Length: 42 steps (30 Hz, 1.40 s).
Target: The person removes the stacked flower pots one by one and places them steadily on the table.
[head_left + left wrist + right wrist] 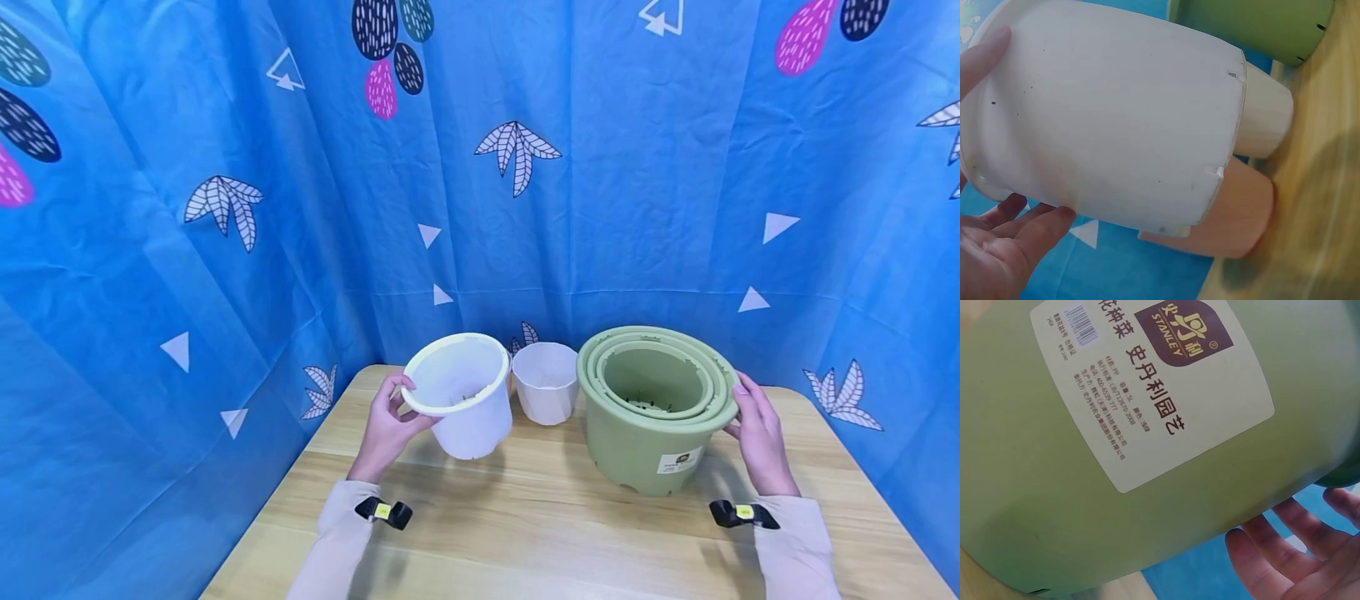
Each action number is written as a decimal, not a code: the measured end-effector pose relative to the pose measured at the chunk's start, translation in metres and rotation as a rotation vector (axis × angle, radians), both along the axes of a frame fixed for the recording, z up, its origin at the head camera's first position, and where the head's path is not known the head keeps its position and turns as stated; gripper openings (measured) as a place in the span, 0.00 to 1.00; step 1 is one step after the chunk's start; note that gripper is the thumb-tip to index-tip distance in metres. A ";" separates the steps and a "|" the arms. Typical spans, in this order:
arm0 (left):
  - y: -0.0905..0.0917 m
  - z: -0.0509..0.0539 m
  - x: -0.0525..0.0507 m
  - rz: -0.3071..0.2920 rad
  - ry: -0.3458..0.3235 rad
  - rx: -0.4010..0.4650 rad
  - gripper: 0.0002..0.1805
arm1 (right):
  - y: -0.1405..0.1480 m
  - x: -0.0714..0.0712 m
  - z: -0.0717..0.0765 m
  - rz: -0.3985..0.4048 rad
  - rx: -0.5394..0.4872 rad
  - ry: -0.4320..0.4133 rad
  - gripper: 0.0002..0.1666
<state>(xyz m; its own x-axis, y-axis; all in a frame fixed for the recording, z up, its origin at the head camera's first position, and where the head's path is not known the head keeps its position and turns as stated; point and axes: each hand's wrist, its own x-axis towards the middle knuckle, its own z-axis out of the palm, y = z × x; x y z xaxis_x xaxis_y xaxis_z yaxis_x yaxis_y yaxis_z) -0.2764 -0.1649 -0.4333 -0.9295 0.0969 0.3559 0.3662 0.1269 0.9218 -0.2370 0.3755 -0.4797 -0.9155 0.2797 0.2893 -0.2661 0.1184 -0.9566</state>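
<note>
My left hand (386, 429) grips the rim of a white plastic flower pot (476, 425), which tilts above the table with its mouth toward me. Seen from the left wrist, the white pot (1116, 119) shows small notches at its base, and fingers (1041, 231) lie against its side. On the right, several green flower pots (626, 450) sit nested in one another. My right hand (761, 437) holds the outermost rim at its right side, thumb on top. The right wrist view shows a printed label (1166, 394) on the green wall. Whether the green stack touches the table is unclear.
A small white pot (546, 404) with a faceted rim stands between the larger pots, at the table's back. The left wrist view also shows a pinkish pot (1250, 212), hidden from the head view. Blue patterned cloth (630, 208) hangs behind the wooden table (540, 533).
</note>
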 end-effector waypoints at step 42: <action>-0.023 -0.062 0.007 0.052 -0.043 -0.088 0.35 | 0.004 0.011 0.021 -0.202 0.489 -0.124 0.34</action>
